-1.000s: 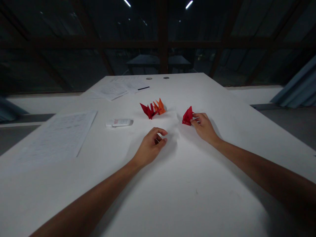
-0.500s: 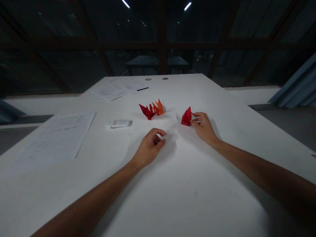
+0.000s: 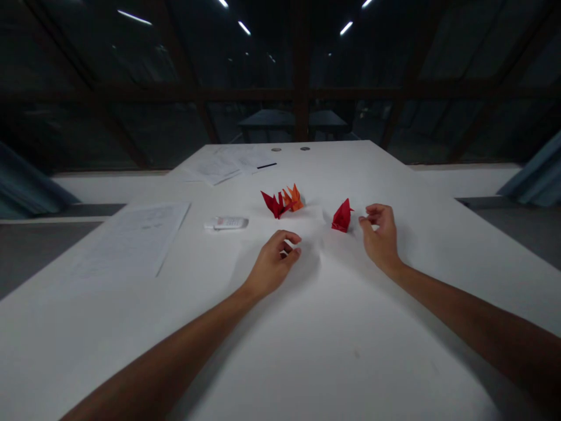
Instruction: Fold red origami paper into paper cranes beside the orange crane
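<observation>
A red origami crane (image 3: pixel 342 216) stands on the white table, just left of my right hand (image 3: pixel 381 235). That hand is apart from it, with fingers loosely curved and nothing between thumb and fingertips. My left hand (image 3: pixel 275 263) rests on the table nearer to me, its fingers bent with a gap to the thumb, holding nothing. Beyond it a darker red origami crane (image 3: pixel 276 204) and an orange origami crane (image 3: pixel 294 198) stand close together, the red one partly in front of the orange.
Left of the cranes lies a small white bottle with a clear cap (image 3: pixel 228 223). Printed sheets (image 3: pixel 131 240) lie at the left, with more papers (image 3: pixel 228 162) and a black pen (image 3: pixel 267 166) farther back. Two round discs (image 3: pixel 276 149) sit near the table's far edge.
My right hand has let go of the red origami crane and moved off to the right. The crane stays standing. My left hand is nearly still; the whole view has shifted slightly.
</observation>
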